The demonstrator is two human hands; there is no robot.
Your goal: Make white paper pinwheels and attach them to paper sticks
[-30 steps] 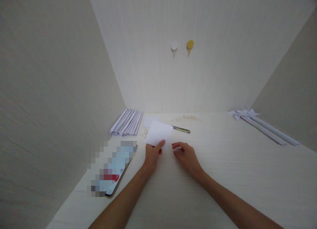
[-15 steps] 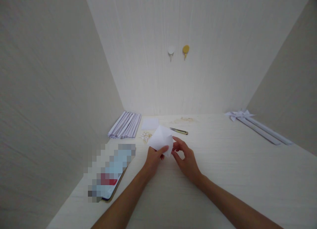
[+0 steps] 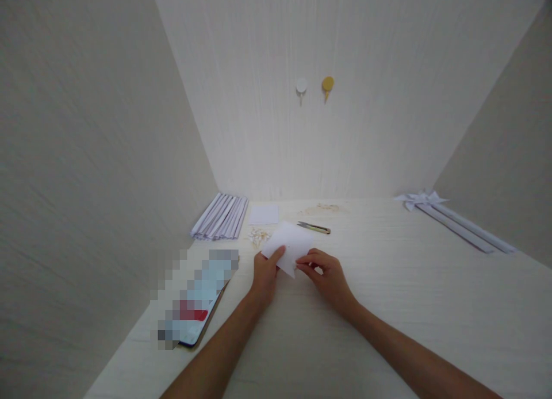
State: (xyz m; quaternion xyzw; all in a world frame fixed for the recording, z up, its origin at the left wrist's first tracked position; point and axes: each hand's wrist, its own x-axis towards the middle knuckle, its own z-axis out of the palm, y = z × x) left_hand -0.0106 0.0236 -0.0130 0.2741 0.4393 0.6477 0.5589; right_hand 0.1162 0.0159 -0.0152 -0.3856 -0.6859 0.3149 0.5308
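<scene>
A white piece of paper [image 3: 290, 239] is held above the table, tilted, with one corner pointing toward me. My left hand [image 3: 266, 272] grips its left side, thumb on top and fingers underneath. My right hand [image 3: 323, 268] pinches at the paper's right edge, thumb and forefinger pressed together; part of that edge is hidden by the fingers. Just beyond the paper lie small thread snips [image 3: 314, 227], and to its left is a little heap of pale, thin bits [image 3: 259, 237].
A flat white paper stack [image 3: 264, 214] and several rolled paper sticks [image 3: 221, 216] lie at the back left. Nearer, a phone [image 3: 207, 298] is partly pixelated. Folded paper pieces [image 3: 421, 199] with two long strips [image 3: 466, 229] rest at right. Two hooks [image 3: 328, 84] hang on the back wall.
The paper has turned and lies flatter, shifted slightly right. My right hand's fingers, earlier curved apart beside the paper, now pinch together at its edge.
</scene>
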